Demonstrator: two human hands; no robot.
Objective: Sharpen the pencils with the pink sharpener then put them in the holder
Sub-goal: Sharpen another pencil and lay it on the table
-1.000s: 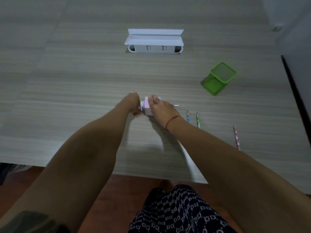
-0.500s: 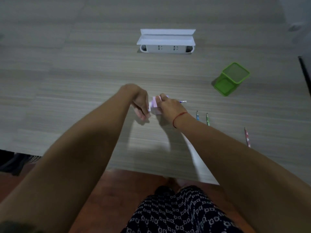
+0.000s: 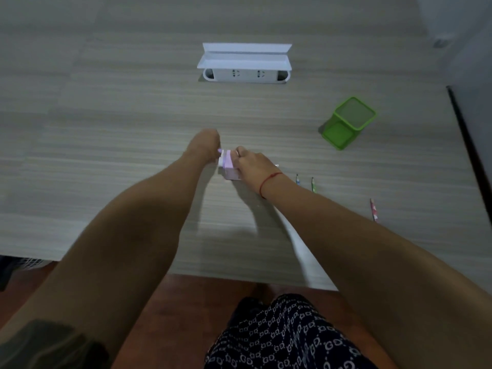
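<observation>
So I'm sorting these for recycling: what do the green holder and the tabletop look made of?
Green holder: likely plastic, semi-translucent, with smooth moulded edges and rounded corners. Tabletop: looks like matte grey wood-grain laminate, judging by its even printed streaks; real wood can't be ruled out.

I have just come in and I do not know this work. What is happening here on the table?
A person is sharpening a pencil. The right hand steadies the pink sharpener on the table, and the left hand is at its crank side. A pencil end sticks out behind the right hand. Three more pencils lie to the right, unsharpened or not I cannot tell. The green holder appears to have no pencils in it.
</observation>
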